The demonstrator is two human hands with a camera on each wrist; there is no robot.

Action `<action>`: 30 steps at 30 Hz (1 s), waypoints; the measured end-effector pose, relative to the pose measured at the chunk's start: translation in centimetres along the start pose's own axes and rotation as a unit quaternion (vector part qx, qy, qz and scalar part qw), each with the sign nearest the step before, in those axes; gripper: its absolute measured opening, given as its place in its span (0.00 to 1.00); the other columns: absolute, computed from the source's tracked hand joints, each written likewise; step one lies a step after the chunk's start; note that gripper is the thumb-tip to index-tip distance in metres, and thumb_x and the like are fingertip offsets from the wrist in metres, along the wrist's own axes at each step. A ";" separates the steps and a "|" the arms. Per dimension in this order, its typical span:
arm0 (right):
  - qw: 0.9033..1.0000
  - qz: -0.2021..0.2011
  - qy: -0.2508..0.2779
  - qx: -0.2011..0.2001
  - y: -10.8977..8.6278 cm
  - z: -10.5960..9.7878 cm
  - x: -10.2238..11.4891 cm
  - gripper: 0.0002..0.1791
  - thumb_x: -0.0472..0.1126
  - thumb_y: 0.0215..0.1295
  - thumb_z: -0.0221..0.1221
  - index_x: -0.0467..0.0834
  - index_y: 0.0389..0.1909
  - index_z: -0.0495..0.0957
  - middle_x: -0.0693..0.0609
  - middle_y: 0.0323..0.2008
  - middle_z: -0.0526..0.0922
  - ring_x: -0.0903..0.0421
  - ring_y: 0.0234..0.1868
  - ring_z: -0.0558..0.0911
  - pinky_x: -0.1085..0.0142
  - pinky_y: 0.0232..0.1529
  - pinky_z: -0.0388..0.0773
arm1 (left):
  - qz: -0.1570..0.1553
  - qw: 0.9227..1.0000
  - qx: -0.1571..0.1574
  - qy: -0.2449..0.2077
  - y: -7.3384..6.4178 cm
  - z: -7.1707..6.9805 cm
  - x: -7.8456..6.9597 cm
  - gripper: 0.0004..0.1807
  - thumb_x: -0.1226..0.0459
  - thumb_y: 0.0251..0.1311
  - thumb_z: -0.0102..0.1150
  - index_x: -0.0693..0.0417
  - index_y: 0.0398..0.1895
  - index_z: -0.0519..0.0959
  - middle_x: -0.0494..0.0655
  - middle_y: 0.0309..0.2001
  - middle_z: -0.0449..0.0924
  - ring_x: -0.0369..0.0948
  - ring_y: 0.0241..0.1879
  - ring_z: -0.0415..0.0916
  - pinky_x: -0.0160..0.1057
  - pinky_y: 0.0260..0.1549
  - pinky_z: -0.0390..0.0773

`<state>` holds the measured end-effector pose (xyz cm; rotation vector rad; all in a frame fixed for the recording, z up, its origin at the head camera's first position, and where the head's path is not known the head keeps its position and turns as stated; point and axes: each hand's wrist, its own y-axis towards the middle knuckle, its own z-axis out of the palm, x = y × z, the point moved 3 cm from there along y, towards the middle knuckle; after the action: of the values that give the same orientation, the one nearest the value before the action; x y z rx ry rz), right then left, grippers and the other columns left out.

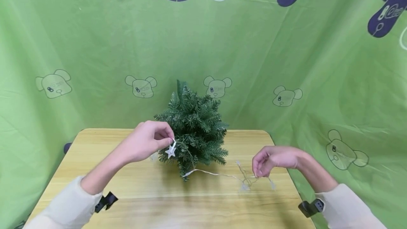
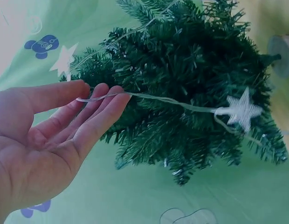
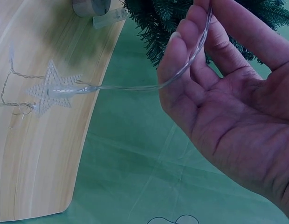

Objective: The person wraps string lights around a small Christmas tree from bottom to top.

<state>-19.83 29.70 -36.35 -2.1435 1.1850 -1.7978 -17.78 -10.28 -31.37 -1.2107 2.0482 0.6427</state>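
A small green artificial Christmas tree [image 1: 198, 126] stands on the table. At its left side my left hand [image 1: 147, 142] pinches the thin wire of a star string light between thumb and fingertips, and a white star [image 1: 171, 151] hangs just below. Seen from the left wrist, one star [image 2: 244, 111] lies against the branches and another star [image 2: 65, 60] sits beyond the fingertips. To the right of the tree, my right hand [image 1: 275, 160] holds the same string's wire [image 3: 130, 87]. A clear star [image 3: 53, 88] dangles from that wire in the right wrist view.
The light wooden table [image 1: 143, 204] has rounded far corners. Green printed cloth [image 1: 95, 45] hangs behind it and along both sides. More of the string [image 1: 216, 174] runs in front of the tree towards the right hand. The tree's round base [image 3: 91, 6] shows in the right wrist view.
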 end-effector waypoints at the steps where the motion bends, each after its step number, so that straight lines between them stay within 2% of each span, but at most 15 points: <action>1: 1.000 0.000 -0.001 -0.001 0.0 0.0 0.0 0.10 0.36 0.62 0.61 0.33 0.39 0.82 0.54 0.29 0.82 0.59 0.33 0.80 0.56 0.45 0.83 | -0.001 1.000 0.004 -0.003 0.0 0.2 0.0 0.02 0.66 0.65 0.63 0.48 0.38 0.83 0.41 0.37 0.86 0.36 0.39 0.83 0.43 0.47 0.84; 7: 1.000 0.000 -0.002 -0.004 -0.2 0.0 0.0 0.09 0.36 0.62 0.60 0.33 0.39 0.82 0.53 0.29 0.82 0.58 0.33 0.80 0.57 0.45 0.83 | 0.007 0.998 0.055 0.003 -0.3 2.0 0.6 0.03 0.68 0.63 0.63 0.51 0.37 0.83 0.42 0.35 0.85 0.35 0.37 0.81 0.39 0.43 0.84; 12: 1.000 0.000 -0.001 -0.005 -0.6 -0.2 0.3 0.10 0.36 0.62 0.60 0.33 0.39 0.81 0.53 0.29 0.82 0.59 0.33 0.80 0.56 0.46 0.82 | 0.005 0.996 0.078 0.032 -0.4 2.8 1.3 0.04 0.69 0.61 0.64 0.49 0.32 0.82 0.40 0.33 0.85 0.34 0.35 0.80 0.37 0.40 0.83; 17: 1.000 -0.007 -0.004 -0.004 -1.4 -0.7 0.7 0.10 0.35 0.63 0.60 0.32 0.39 0.81 0.54 0.29 0.81 0.59 0.33 0.79 0.56 0.46 0.81 | 0.016 0.995 0.089 0.040 -0.5 2.8 1.6 0.05 0.69 0.60 0.65 0.48 0.31 0.82 0.39 0.33 0.86 0.33 0.35 0.81 0.36 0.40 0.83; 23: 1.000 -0.017 -0.015 0.000 -2.5 -1.4 1.3 0.09 0.34 0.64 0.59 0.32 0.40 0.81 0.55 0.29 0.80 0.61 0.32 0.79 0.56 0.47 0.81 | 0.037 0.992 0.121 0.019 -0.8 2.3 1.5 0.08 0.71 0.59 0.65 0.47 0.29 0.82 0.36 0.32 0.85 0.33 0.35 0.81 0.33 0.41 0.83; 30: 0.999 -0.010 -0.039 -0.033 -4.2 -2.5 2.5 0.10 0.37 0.67 0.58 0.34 0.41 0.80 0.51 0.34 0.83 0.55 0.37 0.81 0.51 0.49 0.76 | 0.027 0.989 0.146 0.019 -1.0 2.0 1.1 0.07 0.70 0.58 0.66 0.47 0.29 0.83 0.35 0.29 0.84 0.32 0.32 0.81 0.32 0.37 0.82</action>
<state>-19.97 31.98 -31.38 -2.2459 1.2267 -1.6896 -16.65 -9.99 -33.57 -1.0066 2.1244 0.3292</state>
